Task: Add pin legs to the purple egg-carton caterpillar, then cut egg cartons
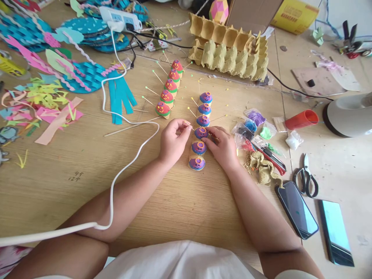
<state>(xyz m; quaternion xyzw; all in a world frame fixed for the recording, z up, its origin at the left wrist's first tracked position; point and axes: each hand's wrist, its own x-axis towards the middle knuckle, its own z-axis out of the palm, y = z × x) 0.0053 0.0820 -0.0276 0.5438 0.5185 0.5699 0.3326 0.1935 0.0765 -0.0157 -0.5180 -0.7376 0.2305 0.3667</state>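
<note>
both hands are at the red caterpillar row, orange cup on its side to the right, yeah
No: the head view shows the left hand, pinching a pin, and the right hand at the purple caterpillar row, not the red row. The orange cup part holds.

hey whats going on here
A person works at a wooden table strewn with craft bits. Their left hand pinches a thin pin against a row of purple-topped egg-carton cups, while the right hand touches that row from the other side. A red-topped row lies just beyond, bristling with pins.
</note>
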